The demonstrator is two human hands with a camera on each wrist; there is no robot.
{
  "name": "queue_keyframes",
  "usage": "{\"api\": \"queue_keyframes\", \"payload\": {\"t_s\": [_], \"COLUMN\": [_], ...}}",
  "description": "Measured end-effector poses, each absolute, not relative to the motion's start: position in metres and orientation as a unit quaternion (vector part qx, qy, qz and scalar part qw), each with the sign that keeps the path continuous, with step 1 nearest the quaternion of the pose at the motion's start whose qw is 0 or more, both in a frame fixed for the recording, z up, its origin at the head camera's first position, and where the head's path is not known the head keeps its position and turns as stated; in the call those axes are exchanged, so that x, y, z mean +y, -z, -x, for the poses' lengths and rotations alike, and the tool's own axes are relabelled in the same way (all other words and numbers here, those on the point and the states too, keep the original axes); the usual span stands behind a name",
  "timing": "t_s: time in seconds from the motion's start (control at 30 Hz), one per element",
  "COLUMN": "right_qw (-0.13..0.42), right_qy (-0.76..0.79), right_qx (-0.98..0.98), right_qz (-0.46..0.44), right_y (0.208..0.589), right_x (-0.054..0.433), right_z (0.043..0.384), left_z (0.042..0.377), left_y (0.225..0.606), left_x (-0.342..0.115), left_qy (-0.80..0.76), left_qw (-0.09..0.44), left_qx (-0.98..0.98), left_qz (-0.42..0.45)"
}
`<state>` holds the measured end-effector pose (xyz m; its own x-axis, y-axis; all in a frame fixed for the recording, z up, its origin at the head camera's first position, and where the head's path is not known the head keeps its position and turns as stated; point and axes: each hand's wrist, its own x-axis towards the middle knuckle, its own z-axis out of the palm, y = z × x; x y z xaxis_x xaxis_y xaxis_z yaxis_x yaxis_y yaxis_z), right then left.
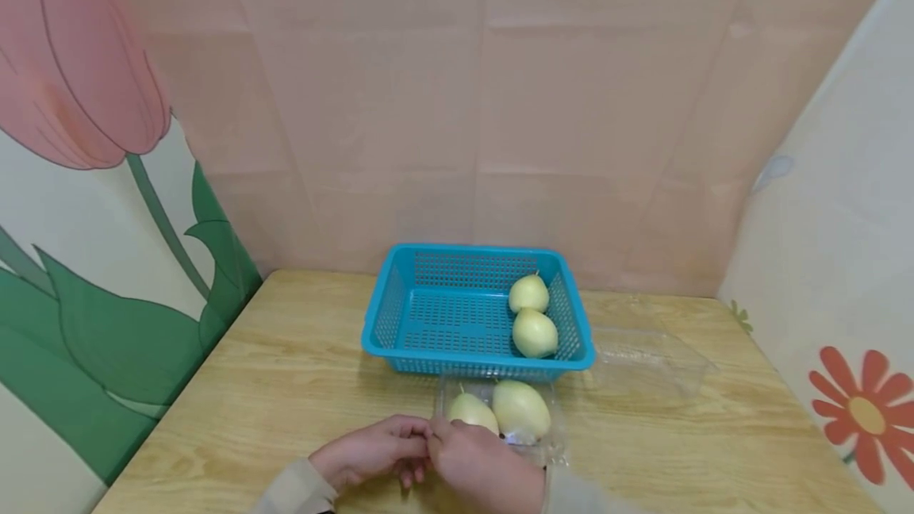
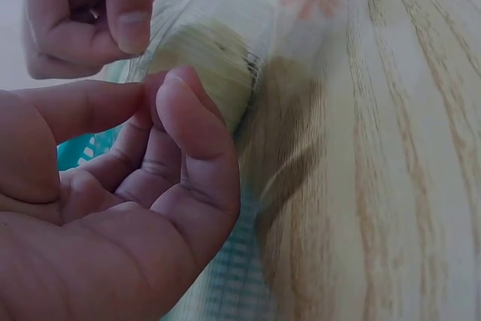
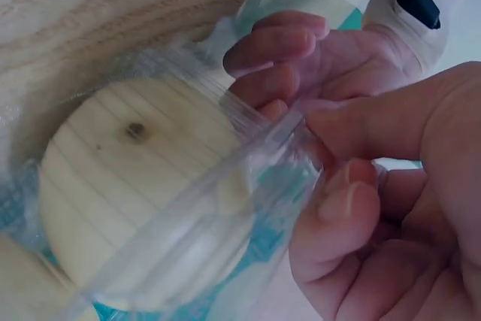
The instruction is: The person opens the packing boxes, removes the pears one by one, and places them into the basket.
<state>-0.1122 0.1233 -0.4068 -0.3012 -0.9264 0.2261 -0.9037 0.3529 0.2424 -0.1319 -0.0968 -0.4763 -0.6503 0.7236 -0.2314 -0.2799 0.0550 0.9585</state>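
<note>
Two pale yellow-green pears, one on the left (image 1: 473, 411) and one on the right (image 1: 520, 409), sit in a clear plastic box (image 1: 558, 439) near the table's front. At the box's near left corner, my left hand (image 1: 378, 449) and right hand (image 1: 487, 462) meet. The right thumb and finger pinch the box's clear plastic edge (image 3: 282, 134) in the right wrist view. Close beside them, my left thumb and fingertip come together on the plastic. One pear (image 3: 146, 193) shows through the ribbed plastic, and a second is cut off by the frame.
Directly behind the box stands a blue perforated basket (image 1: 374, 331), with an upper pear (image 1: 529, 294) and a lower pear (image 1: 535, 333) at its right end. A clear plastic piece (image 1: 650, 359) lies on the wooden table (image 1: 250, 387) to the right of the basket.
</note>
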Motion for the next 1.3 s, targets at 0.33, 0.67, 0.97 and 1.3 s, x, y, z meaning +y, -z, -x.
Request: {"api": "queue_keyframes", "payload": {"t_s": [0.33,0.67,0.97,1.3], "right_qw": [0.17,0.172,0.254,0.28], "right_qy": [0.124,0.096,0.095,0.074], "right_qx": [-0.851,-0.864,-0.856,-0.853], "right_qz": [-0.481,-0.464,-0.44,-0.433], "right_y": [0.431,0.437,0.442,0.446], "right_x": [0.107,0.107,0.109,0.109], "right_z": [0.1,0.097,0.093,0.093], "left_z": [0.132,0.133,0.132,0.131], "left_y": [0.475,0.476,0.475,0.477], "left_x": [-0.097,-0.097,-0.094,-0.096], "left_qy": [-0.66,-0.663,-0.662,-0.673], "left_qw": [0.37,0.374,0.357,0.355], "left_qx": [0.629,0.622,0.632,0.619], "left_qz": [-0.181,-0.183,-0.186,-0.197]}}
